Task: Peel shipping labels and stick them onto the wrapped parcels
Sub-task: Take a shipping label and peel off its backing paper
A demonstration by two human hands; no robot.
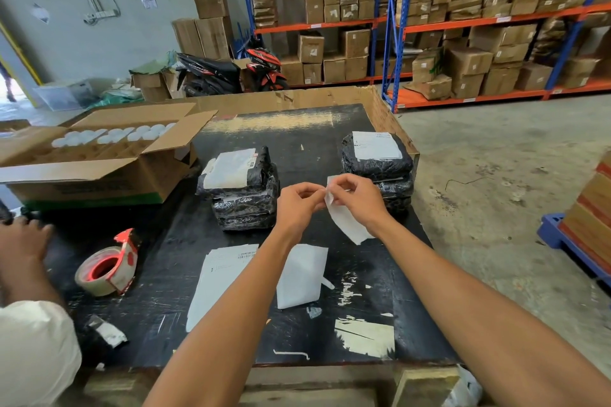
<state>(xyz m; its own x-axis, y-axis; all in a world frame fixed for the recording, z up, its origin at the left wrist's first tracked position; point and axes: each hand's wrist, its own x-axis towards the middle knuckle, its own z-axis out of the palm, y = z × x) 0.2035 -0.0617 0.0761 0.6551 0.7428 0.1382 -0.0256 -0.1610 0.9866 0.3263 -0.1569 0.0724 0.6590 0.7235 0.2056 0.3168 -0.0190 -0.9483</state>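
Above the middle of a scuffed black worktop, a person's left hand and right hand meet, fingertips of both pinching the top edge of a white shipping label, which hangs curled below the right hand, clear of the surface. Two stacks of wrapped parcels stand just behind the hands: the left stack and the right stack near the far right edge, each in crinkled, glossy black plastic film and each with a white label on its top parcel. The right wrist hides part of the lower parcels in the right stack. Flat on the worktop beneath the forearms lie a printed label sheet and a blank white backing sheet, the left forearm crossing between them. Near the left edge sits a roll of clear packing tape in a red-and-white dispenser. An open cardboard carton of round white lids occupies the far left corner. Another person's hand and white sleeve show at the left. Torn paper scraps cling to the near edge. Behind, blue-and-orange racking holds brown boxes, and a motorbike is parked by the wall.
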